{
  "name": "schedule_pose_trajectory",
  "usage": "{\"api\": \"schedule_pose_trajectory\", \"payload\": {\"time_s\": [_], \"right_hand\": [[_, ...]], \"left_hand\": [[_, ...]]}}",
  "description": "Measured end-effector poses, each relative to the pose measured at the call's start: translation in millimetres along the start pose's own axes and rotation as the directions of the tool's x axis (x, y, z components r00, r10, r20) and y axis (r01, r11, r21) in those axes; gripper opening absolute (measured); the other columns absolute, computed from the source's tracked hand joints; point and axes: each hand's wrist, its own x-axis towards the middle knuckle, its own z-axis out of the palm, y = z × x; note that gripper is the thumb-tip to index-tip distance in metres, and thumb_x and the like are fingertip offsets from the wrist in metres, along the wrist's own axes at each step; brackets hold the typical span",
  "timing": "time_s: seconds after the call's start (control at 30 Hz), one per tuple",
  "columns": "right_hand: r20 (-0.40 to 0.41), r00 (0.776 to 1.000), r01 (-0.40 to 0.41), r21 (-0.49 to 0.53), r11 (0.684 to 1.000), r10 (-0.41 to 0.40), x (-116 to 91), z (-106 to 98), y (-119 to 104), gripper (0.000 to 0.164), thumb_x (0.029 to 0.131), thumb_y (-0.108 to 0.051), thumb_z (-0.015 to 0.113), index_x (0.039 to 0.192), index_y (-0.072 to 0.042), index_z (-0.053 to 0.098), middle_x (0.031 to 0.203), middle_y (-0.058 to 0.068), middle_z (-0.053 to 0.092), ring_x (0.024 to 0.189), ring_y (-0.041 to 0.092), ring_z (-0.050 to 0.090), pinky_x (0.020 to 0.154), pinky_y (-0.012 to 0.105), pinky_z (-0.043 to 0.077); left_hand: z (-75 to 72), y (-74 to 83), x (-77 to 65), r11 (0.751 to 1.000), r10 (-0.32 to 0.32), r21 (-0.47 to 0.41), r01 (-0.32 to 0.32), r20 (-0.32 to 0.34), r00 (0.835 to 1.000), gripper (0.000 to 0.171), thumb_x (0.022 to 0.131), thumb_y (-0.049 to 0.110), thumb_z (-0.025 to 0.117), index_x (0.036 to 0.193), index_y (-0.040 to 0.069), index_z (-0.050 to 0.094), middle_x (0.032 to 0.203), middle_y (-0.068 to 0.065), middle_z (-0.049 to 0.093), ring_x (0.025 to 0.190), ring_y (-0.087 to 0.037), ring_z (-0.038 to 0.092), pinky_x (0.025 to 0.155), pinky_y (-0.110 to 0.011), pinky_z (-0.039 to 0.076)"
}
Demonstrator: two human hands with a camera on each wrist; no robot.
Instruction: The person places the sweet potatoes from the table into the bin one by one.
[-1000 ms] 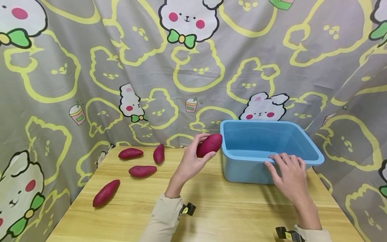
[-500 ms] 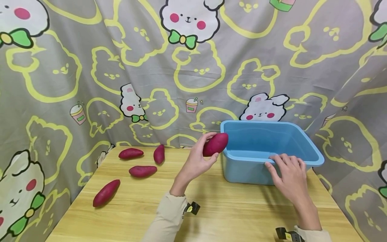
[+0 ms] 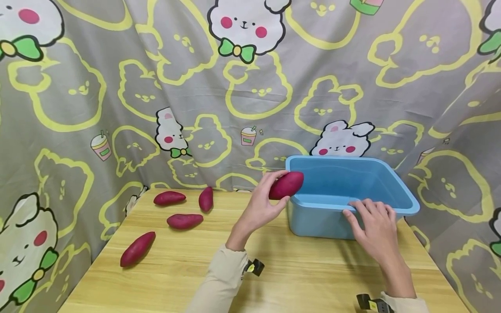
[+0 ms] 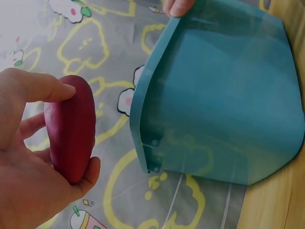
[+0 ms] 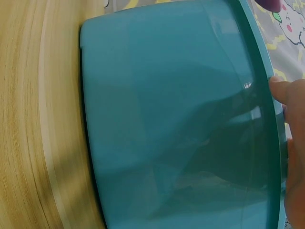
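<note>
My left hand [image 3: 259, 209] grips a purple-skinned sweet potato [image 3: 288, 184] between thumb and fingers. It is in the air by the left rim of the blue plastic tub [image 3: 321, 222]. The left wrist view shows the sweet potato [image 4: 72, 131] upright in the hand, apart from the tub. My right hand [image 3: 376, 231] holds the tub's front rim, fingers bent over it and thumb on the outer side. In the right wrist view the thumb [image 5: 281, 89] lies at the rim. Part of the tub's floor is hidden behind its front wall.
Several more sweet potatoes lie apart on the left of the wooden table [image 3: 156, 282]: one nearest the front [image 3: 138, 249], another in the middle [image 3: 185, 221], the others farther back. A patterned curtain [image 3: 258, 104] hangs close behind the table and along both sides.
My left hand has moved right with the sweet potato, from just left of the tub to its left rim. The right hand and the tub have stayed in place.
</note>
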Motion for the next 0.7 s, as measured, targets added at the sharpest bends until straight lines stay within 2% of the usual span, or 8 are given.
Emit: {"api": "schedule_pose_trajectory", "payload": {"time_s": [0.23, 0.47, 0.7], "right_hand": [[-0.002, 1.0, 0.006, 0.003, 1.0, -0.006, 0.6, -0.6, 0.3, 0.027, 0.096, -0.031, 0.07, 0.111, -0.008, 0.069, 0.105, 0.016, 0.065, 0.103, 0.041, 0.05, 0.099, 0.069, 0.026], [-0.001, 1.0, 0.008, 0.006, 1.0, -0.008, 0.1, -1.1, -0.3, 0.028, 0.096, -0.03, 0.07, 0.112, -0.007, 0.069, 0.105, 0.016, 0.065, 0.103, 0.042, 0.05, 0.099, 0.068, 0.026], [0.01, 1.0, 0.0, 0.005, 1.0, 0.0, 0.2, -0.7, -1.4, 0.027, 0.096, -0.029, 0.07, 0.112, -0.008, 0.069, 0.105, 0.016, 0.064, 0.103, 0.042, 0.05, 0.099, 0.069, 0.026]], "left_hand": [[4.4, 1.9, 6.3, 1.0, 0.021, 0.006, -0.021, 0.012, 1.0, 0.06, 0.092, 0.01, 0.074, 0.147, 0.018, 0.052, 0.137, -0.004, 0.056, 0.119, -0.019, 0.055, 0.093, -0.035, 0.053], [10.0, 1.2, 8.7, 1.0, 0.001, 0.003, -0.001, 0.037, 0.999, 0.058, 0.092, 0.01, 0.075, 0.146, 0.016, 0.053, 0.137, -0.004, 0.056, 0.122, -0.019, 0.053, 0.094, -0.032, 0.053], [16.5, 1.3, 13.1, 0.999, 0.024, 0.024, -0.025, 0.055, 0.998, 0.059, 0.091, 0.006, 0.072, 0.146, 0.014, 0.054, 0.135, -0.007, 0.056, 0.119, -0.021, 0.055, 0.093, -0.029, 0.053]]}}
